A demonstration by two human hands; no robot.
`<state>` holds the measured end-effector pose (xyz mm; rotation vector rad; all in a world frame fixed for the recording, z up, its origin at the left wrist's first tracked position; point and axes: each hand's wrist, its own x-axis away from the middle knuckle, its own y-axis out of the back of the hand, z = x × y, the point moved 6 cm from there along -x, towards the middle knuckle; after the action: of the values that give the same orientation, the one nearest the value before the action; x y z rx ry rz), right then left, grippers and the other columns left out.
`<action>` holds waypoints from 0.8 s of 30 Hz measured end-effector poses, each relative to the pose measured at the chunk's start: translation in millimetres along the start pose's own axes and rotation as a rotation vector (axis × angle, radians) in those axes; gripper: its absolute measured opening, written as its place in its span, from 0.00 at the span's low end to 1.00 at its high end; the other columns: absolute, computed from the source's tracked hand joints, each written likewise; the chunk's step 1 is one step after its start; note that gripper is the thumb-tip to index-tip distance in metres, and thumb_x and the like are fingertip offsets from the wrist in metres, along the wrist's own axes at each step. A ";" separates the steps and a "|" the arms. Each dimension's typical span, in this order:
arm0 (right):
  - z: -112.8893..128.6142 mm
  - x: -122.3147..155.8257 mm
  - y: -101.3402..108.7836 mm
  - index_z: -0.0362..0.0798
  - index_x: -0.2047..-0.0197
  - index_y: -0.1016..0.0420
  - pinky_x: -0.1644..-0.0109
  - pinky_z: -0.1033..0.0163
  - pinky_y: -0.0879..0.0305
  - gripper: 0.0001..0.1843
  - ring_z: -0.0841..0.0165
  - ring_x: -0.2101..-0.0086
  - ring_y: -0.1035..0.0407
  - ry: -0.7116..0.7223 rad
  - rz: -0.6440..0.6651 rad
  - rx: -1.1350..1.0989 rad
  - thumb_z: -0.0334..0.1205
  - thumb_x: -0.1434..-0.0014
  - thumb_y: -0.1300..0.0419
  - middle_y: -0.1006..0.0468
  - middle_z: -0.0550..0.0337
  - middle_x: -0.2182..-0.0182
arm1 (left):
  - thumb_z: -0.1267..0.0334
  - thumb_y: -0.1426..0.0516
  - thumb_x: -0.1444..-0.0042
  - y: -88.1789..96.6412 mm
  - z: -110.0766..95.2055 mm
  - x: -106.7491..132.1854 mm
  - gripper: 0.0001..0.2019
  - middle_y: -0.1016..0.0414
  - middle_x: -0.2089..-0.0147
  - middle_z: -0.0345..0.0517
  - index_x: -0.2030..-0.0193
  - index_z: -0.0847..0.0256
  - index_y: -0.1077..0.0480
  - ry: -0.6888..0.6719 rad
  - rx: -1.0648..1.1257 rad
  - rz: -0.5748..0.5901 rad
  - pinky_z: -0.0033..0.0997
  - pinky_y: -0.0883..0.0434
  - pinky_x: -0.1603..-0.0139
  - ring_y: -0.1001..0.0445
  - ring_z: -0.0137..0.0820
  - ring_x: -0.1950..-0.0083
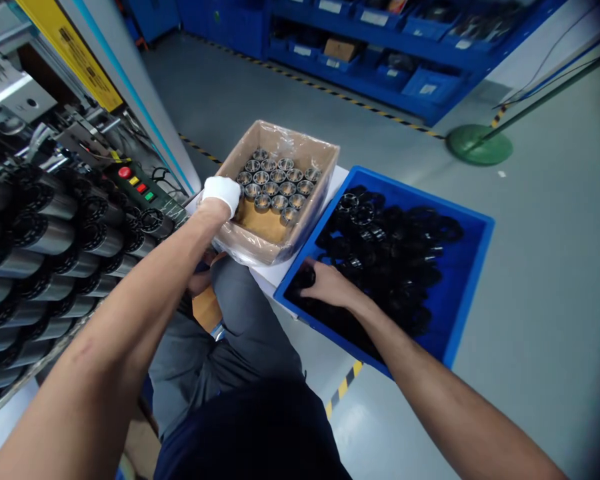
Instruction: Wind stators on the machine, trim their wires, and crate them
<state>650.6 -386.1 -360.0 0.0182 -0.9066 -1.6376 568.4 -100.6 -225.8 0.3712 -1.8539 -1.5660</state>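
Note:
My left hand, in a white glove, is inside the left wall of a cardboard box lined with clear plastic. Its fingers are closed on a metal ring, mostly hidden by the glove. Several similar short metal rings stand upright in rows on the box's brown bottom. My bare right hand reaches into a blue plastic bin. Thumb and fingers curl around a black ring at the bin's near left side; dark shadow hides part of it. Many loose black rings lie heaped there.
At left, stacked metal cylinders lie beside a machine with a button panel. Box and bin rest on a white surface. Blue shelving with bins stands behind, and a green round stand base is at the right.

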 end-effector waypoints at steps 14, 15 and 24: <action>68.5 87.2 33.6 0.61 0.42 0.23 0.60 0.53 0.14 0.29 0.64 0.66 0.19 0.090 -0.396 -0.481 0.61 0.39 0.19 0.14 0.59 0.48 | 0.42 0.40 0.31 -65.3 -17.1 227.6 0.25 0.11 0.47 0.58 0.40 0.59 0.20 0.031 2.150 0.227 0.35 0.22 0.75 0.14 0.42 0.64; 89.0 97.1 27.1 0.61 0.43 0.21 0.60 0.54 0.15 0.25 0.62 0.63 0.18 0.175 -0.384 -0.445 0.56 0.38 0.19 0.15 0.58 0.45 | 0.34 0.39 0.31 -78.2 -17.5 240.2 0.29 0.10 0.49 0.57 0.42 0.59 0.19 0.070 2.198 0.172 0.31 0.26 0.78 0.16 0.38 0.69; 229.5 127.6 -47.3 0.68 0.33 0.19 0.36 0.41 0.14 0.27 0.49 0.42 0.18 0.649 -0.196 -0.220 0.37 0.32 0.27 0.16 0.57 0.42 | 0.32 0.42 0.28 -133.5 4.0 317.7 0.31 0.12 0.46 0.50 0.34 0.52 0.21 0.378 2.231 -0.128 0.52 0.14 0.36 0.13 0.50 0.38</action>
<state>464.8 -369.9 -169.1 0.4723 -0.2317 -1.7443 306.0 -322.1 -255.1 1.4476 -2.3124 1.1402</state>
